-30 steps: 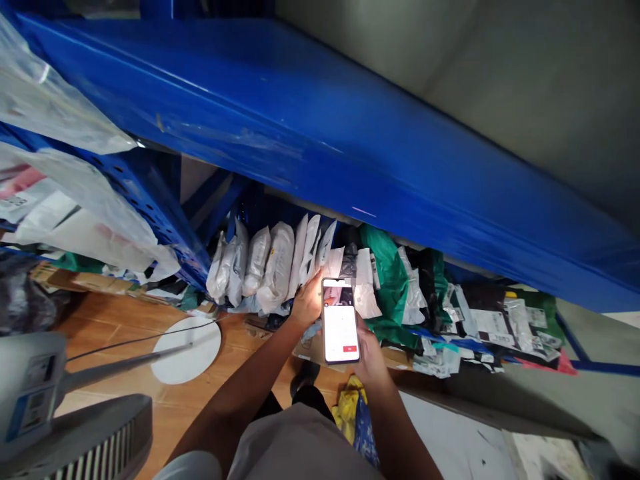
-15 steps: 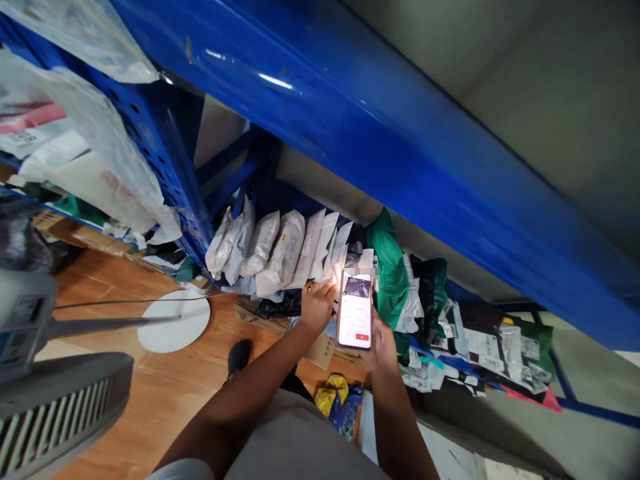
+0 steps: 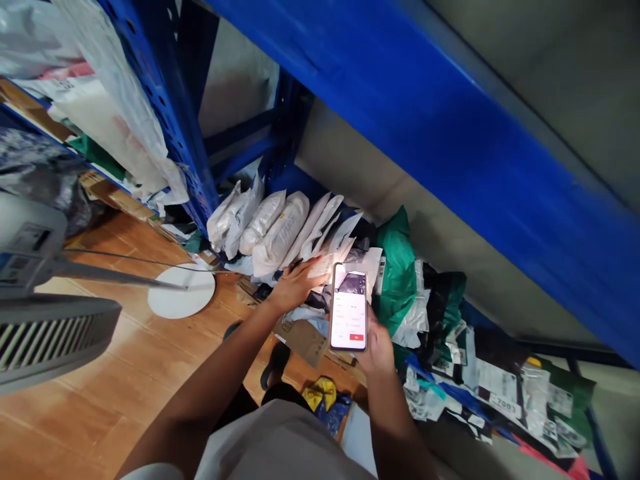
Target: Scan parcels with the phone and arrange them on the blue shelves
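My right hand is closed around a smartphone, held upright with its lit screen facing me. The screen shows a camera picture at the top, a white form below and a red button. A bright light from the phone falls on the mailing bags behind it. My left hand reaches to the row of white plastic parcels, fingers stretched out against a parcel's front edge. Right of the phone stands a green parcel, with a grey-black bag between it and the white ones.
A thick blue shelf beam crosses above my hands, and a blue perforated post rises at left. A grey fan stands near on the left, beside a white round base on the wooden floor. More labelled parcels lie at right.
My left hand has moved left along the parcels, its fingers now spread straighter. The phone has shifted slightly left in my right hand. The camera view has turned a little.
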{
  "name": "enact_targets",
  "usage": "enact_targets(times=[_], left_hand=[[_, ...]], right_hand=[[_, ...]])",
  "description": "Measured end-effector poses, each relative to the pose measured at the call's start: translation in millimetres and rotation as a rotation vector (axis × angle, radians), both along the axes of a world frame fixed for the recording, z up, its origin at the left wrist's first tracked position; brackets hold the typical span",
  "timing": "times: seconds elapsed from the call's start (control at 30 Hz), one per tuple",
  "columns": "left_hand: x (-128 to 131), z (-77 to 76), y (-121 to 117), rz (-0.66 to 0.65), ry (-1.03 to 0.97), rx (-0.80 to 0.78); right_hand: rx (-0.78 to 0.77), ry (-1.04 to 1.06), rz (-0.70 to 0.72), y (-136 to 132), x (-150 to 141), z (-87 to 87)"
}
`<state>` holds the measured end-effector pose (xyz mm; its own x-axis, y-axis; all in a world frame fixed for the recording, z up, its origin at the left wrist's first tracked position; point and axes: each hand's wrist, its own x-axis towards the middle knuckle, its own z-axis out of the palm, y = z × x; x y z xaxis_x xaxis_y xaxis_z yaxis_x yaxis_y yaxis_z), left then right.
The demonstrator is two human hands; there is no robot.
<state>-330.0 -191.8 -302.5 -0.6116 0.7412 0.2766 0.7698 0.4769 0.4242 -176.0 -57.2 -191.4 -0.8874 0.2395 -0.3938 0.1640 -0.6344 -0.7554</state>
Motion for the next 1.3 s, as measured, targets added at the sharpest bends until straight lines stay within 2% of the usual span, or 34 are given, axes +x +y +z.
enact_targets(times=[0.23, 0.43, 0.63, 0.8, 1.07, 1.3], left_hand=[[-14.7, -12.5, -3.5, -0.119, -0.004, -0.005], [-24.1, -20.1, -6.0, -0.181, -0.069, 0.078], [-28.3, -10.1, -10.9, -0.099, -0.193, 0.254], [-27.6, -2.5, -12.0, -0.070, -0.258, 0.285], [-28.1, -15.5, -7.0, -0.101, -0.385, 0.227], [-28.9, -24.1, -4.7, -0.100, -0.430, 0.285]], right_hand=[[0.003, -0.001, 0.034, -8.5, -11.6, 0.5], [0.080, -0.064, 0.060, -33.6, -29.2, 7.4], [0.116, -0.060, 0.126, -56.6, -40.4, 13.8], [0.143, -0.044, 0.141, -60.7, -42.2, 13.0], [0.187, -0.116, 0.100, -66.1, -47.1, 14.2], [0.179, -0.140, 0.082, -69.3, -50.7, 12.6]])
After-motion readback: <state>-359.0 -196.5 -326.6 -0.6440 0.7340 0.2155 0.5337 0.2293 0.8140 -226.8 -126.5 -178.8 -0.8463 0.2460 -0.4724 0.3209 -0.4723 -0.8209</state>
